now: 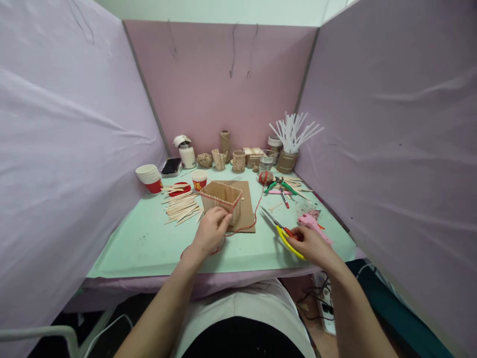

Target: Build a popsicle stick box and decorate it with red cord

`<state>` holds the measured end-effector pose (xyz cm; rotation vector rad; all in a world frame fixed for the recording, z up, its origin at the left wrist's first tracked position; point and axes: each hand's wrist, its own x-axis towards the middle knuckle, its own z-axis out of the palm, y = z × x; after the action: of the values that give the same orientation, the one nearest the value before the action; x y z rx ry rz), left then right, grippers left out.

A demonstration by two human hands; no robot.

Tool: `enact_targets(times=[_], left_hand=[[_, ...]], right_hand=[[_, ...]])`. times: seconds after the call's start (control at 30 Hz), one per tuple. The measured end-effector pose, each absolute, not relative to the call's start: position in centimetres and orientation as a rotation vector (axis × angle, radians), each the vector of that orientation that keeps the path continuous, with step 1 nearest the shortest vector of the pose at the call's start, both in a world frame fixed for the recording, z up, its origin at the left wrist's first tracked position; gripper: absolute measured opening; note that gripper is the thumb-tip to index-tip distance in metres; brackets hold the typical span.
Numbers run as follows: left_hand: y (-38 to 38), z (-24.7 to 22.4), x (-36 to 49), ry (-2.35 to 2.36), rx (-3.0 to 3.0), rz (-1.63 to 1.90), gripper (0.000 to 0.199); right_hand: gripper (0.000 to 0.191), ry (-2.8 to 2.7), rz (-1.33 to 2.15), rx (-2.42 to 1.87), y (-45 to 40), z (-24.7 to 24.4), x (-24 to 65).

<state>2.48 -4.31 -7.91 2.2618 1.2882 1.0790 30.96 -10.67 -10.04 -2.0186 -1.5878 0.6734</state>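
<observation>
A small open-topped box of wooden sticks (pixel 220 195), with red yarn along its rim, stands on a brown cardboard sheet (pixel 246 209). Against its front wall are the closed fingers of my left hand (pixel 214 228), and the fingertips are partly hidden. Red yarn (pixel 257 209) runs from a ball (pixel 266 177) to the box and past my left wrist. My right hand (pixel 311 243) grips scissors (pixel 285 236) with yellow and red handles. Their blades point toward the back left, a little apart from the box.
Loose wooden sticks (pixel 182 206) lie left of the box, near paper cups (pixel 149 176). Green-handled pliers (pixel 280 185) and a pink glue gun (pixel 313 226) lie on the right. Jars, twine and a pot of white sticks (pixel 287 161) line the back. Cloth walls enclose the table.
</observation>
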Motion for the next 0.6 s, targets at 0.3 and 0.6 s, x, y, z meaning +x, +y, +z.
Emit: enact_targets(times=[0.3, 0.6], left_hand=[[-3.9, -5.7, -0.6, 1.051, 2.299, 0.961, 0.023], [-6.7, -7.9, 3.0, 1.146, 1.591, 0.994, 0.027]], right_hand=[[0.036, -0.862, 1.736, -0.952, -16.3, -9.6, 27.6], [0.040, -0.864, 1.739, -0.913, -15.5, -10.5, 25.3]])
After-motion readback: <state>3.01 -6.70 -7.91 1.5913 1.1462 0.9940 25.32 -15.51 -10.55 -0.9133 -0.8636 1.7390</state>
